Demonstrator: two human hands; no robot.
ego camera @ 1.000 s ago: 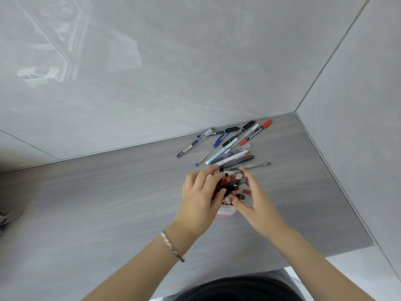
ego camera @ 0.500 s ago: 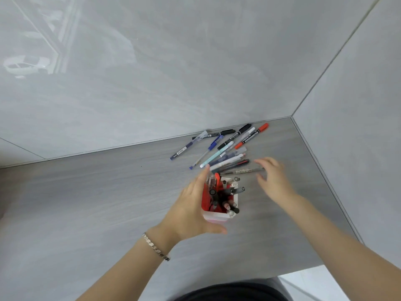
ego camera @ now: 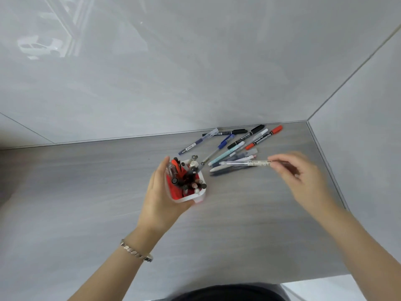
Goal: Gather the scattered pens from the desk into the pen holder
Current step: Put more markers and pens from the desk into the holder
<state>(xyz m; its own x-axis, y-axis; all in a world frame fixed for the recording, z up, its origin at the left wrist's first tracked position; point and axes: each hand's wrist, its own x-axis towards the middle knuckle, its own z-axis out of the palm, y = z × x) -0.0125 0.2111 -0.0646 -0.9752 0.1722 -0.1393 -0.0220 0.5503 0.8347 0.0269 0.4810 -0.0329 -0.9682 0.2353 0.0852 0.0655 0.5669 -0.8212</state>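
Note:
A white pen holder [ego camera: 188,197] with a red inside stands mid-desk, packed with several pens. My left hand [ego camera: 161,198] wraps around its left side and grips it. My right hand [ego camera: 300,181] is to the right, blurred, its fingertips pinched on one end of a clear pen [ego camera: 245,163] held level just above the desk. Behind that pen, several loose pens lie in a fan near the back wall, among them a red-capped marker [ego camera: 264,137], a black marker [ego camera: 246,136] and a blue pen [ego camera: 224,142].
The grey wood-grain desk [ego camera: 86,192] meets glossy grey walls at the back and right, forming a corner at the upper right. The desk's front edge runs along the bottom. A bracelet [ego camera: 135,250] is on my left wrist.
My right hand left the holder, reached right to the loose pens and picked up the clear pen. My left hand stayed on the holder.

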